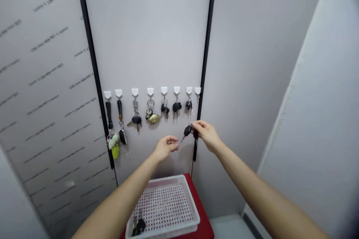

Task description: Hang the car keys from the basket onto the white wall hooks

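Note:
My right hand (206, 133) is raised before the wall and pinches a black key (187, 131) whose blade points down and left. It hangs just below the rightmost white hook (198, 91), which carries nothing. My left hand (166, 146) hovers a little lower and to the left, fingers loosely curled and apart, holding nothing. A row of white hooks (150, 92) runs across the wall panel, and most carry keys or key fobs (151, 114).
A white perforated basket (179, 213) sits on a red surface (206, 224) below the hooks, with a black key set (138, 226) in its near left corner. Black vertical strips (206, 56) border the panel. A yellow-green charm (114, 149) hangs from the left hooks.

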Available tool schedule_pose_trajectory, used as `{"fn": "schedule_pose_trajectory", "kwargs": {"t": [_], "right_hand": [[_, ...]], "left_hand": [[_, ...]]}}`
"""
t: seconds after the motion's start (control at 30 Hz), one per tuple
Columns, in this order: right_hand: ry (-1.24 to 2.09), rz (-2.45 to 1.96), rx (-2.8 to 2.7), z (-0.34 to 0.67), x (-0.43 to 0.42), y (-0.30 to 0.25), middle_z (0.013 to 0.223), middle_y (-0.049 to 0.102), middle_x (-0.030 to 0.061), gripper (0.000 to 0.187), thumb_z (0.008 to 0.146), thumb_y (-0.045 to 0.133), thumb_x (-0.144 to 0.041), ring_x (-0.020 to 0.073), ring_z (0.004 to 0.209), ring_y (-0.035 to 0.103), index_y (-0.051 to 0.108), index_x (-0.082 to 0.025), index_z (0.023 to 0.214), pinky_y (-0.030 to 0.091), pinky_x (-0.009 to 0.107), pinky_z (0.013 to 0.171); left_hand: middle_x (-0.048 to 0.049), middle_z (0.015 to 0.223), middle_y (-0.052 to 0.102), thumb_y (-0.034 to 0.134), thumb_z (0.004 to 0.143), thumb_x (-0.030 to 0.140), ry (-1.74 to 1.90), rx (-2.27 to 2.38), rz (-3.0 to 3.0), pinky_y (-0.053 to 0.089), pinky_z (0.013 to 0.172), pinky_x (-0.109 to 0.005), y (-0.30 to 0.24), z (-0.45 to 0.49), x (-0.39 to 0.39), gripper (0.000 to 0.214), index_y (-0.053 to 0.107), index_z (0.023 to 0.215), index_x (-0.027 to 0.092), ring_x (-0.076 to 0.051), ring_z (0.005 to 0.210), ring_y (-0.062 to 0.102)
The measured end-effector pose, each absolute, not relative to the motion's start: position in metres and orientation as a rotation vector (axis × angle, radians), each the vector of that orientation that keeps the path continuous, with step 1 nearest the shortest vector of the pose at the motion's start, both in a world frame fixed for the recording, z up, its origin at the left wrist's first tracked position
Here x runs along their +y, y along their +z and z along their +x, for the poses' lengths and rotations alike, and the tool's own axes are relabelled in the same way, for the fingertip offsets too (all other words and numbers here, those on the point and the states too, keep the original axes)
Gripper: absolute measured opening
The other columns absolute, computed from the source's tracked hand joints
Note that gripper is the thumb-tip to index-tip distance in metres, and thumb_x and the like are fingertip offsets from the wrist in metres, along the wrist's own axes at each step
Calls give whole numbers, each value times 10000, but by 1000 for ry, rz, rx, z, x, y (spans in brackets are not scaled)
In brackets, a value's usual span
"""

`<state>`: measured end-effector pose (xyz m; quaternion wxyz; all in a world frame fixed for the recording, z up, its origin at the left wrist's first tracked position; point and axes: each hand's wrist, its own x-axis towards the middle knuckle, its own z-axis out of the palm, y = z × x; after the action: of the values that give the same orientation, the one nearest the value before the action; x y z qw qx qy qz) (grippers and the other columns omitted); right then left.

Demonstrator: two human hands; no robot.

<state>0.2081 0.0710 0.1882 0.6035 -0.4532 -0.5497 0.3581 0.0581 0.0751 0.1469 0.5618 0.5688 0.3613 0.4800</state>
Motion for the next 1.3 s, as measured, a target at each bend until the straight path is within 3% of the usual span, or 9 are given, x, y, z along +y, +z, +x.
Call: {"fn": "schedule_pose_trajectory", "kwargs": {"t": [0.3, 0.9, 1.03, 1.13, 1.3], "right_hand": [[324, -1238, -1186, 245, 121, 261, 540, 528, 0, 221, 561, 472, -333, 77, 477, 447, 557, -136, 613, 348, 189, 446], [19, -1670, -1209, 238, 136, 262, 527, 573, 62, 226, 588, 420, -305, 151, 513, 511, 582, -160, 529, 312, 229, 451], [-34, -1635, -1189, 238, 125, 253, 611, 576, 62, 251, 593, 404, -294, 155, 577, 501, 594, -152, 675, 323, 235, 505], [-70, -1491, -1098, 231, 111, 231, 604, 533, 24, 341, 589, 409, -278, 130, 558, 464, 539, -148, 876, 330, 234, 525], [395, -1193, -1425, 184, 68, 191, 421, 317, -81, 545, 613, 396, -215, 77, 384, 317, 296, -174, 1147, 308, 214, 429]], "left_hand": [[49, 515, 469, 505, 565, 92, 1053, 866, 1551, 291, 474, -173, 194, 82, 75, 121, 475, 675, 132, -42, 469, 459], [64, 466, 439, 498, 547, 125, 1054, 998, 1505, 278, 467, -180, 166, 36, 70, 118, 471, 661, 136, -51, 457, 438], [91, 414, 366, 497, 536, 107, 1130, 1063, 1520, 242, 432, -175, 151, 20, 74, 134, 465, 665, 126, -25, 373, 319], [102, 412, 337, 488, 527, 83, 1209, 1152, 1535, 212, 410, -167, 142, 2, 75, 261, 465, 786, 110, -22, 369, 275], [94, 485, 370, 461, 567, 83, 1518, 1064, 1560, 276, 467, -148, 167, -19, 52, 621, 231, 1140, 144, -27, 438, 330]]}}
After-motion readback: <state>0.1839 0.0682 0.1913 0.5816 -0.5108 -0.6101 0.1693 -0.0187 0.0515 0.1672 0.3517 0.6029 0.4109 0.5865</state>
